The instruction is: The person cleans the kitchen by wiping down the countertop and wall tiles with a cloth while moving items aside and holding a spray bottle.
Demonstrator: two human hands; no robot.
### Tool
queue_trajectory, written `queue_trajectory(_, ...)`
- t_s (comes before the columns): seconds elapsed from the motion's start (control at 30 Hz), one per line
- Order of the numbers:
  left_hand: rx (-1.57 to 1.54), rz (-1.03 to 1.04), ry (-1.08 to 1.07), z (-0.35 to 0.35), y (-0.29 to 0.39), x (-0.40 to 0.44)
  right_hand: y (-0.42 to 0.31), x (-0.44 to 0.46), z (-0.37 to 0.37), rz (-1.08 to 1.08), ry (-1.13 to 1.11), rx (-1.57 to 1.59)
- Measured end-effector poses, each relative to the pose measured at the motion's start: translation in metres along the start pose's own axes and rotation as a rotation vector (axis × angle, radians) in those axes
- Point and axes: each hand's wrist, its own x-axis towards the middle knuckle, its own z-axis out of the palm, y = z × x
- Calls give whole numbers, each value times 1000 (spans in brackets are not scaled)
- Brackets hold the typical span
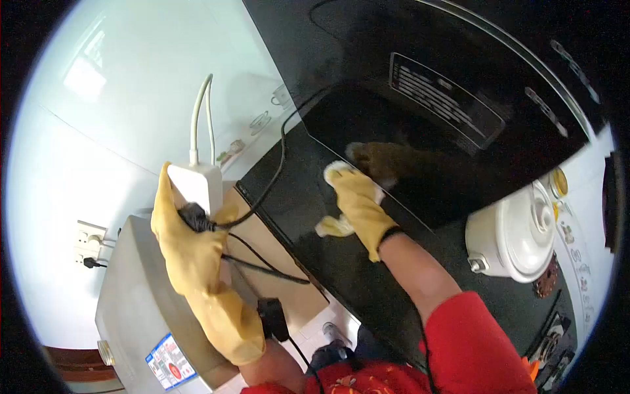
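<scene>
My left hand (193, 262), in a yellow rubber glove, is closed around a white power strip (205, 182) and holds it up. A black plug (194, 217) sits in the strip, and a white cord (195, 125) loops from its top. My right hand (362, 207), also gloved in yellow, presses down on the black countertop (298, 197). A white cloth (333, 169) shows at its fingertips, mostly hidden under the glove. Close beside that hand stands a glossy black appliance (420, 131), which reflects the glove.
A white rice cooker (508, 233) stands on the counter to the right. Below my left arm is a grey metal box (134, 289) with a sticker. Black cords hang around a black adapter (272, 318). A wall socket (88, 243) is at far left.
</scene>
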Motion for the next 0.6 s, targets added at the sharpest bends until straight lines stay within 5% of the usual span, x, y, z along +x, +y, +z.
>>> queue_trajectory(0.13,-272,6,-34,3,-2,2,25,-143,-7,71,80,17)
queue_trajectory(0.3,-204,40,24,12,-3,0,51,-278,35,153,274,-27)
queue_trajectory(0.47,-194,19,30,13,-1,5,52,-254,54,249,236,17)
queue_trajectory(0.6,-224,-35,34,8,-11,7,45,-168,51,4,264,80)
